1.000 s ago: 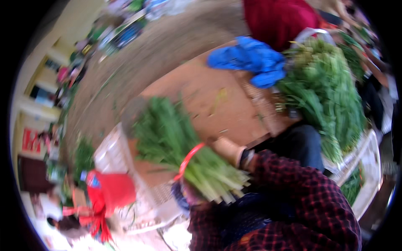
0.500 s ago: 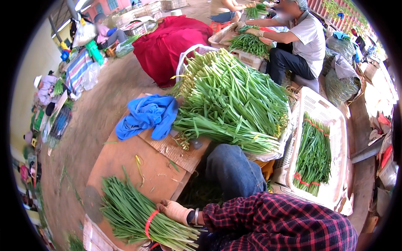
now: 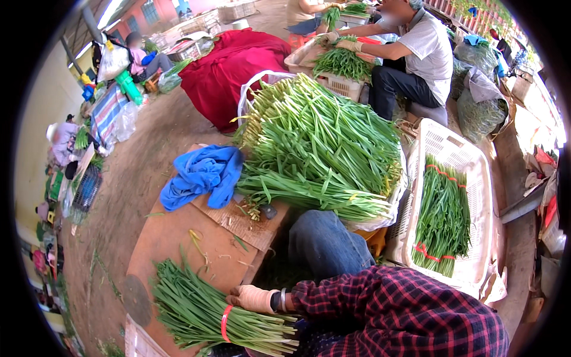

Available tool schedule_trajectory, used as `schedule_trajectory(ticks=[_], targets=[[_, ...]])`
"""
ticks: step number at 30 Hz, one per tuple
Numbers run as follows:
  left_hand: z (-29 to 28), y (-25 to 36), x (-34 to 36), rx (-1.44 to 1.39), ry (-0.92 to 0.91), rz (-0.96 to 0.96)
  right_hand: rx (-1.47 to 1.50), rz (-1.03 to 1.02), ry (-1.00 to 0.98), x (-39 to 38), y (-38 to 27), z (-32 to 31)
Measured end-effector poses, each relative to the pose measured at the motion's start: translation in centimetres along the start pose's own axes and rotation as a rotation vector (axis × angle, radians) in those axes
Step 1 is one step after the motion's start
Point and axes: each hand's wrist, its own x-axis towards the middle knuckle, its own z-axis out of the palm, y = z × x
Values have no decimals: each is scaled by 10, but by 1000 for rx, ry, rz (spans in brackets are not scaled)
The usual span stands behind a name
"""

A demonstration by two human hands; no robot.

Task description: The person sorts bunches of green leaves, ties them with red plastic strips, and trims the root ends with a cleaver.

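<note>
A bundle of garlic chives (image 3: pixel 202 303) lies across the near end of the brown board, its leaves to the left and cut stems to the right. A red band (image 3: pixel 226 323) circles it. My right hand (image 3: pixel 254 298), wrapped in beige tape or a glove, closes on the bundle's upper side beside the band. Below the bundle, only a sliver that may be my left hand shows at the lower edge; its fingers are hidden. Ahead, a big heap of loose chives (image 3: pixel 321 143) fills a container lined with white plastic.
A blue cloth (image 3: pixel 205 175) lies on the board (image 3: pixel 172 238), next to the heap. To the right, a white plastic crate (image 3: pixel 455 143) holds banded chives (image 3: pixel 443 220). Beyond stand a red cloth-covered pile (image 3: pixel 235 74) and a seated co-worker (image 3: pixel 425 65) handling greens.
The chive bundle and my right hand have shifted slightly right over the board. The view has turned a little. At the far top, another person now holds up a bunch of greens.
</note>
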Motion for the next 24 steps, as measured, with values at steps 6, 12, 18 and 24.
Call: schedule_trajectory(ticks=[6,12,18,24], targets=[[12,-6,-6,-51,-45,-12,-89,-405,9,-17,-30,-13],[37,-25,-26,-193,-113,-84,-260,-584,-95,-53,-87,-23],[56,-46,-61,-503,-196,-174,-418,-940,-218,-70,-116,-28],[86,-54,-86,-661,-270,-243,-330,-1039,-77,-96,-86,-58]])
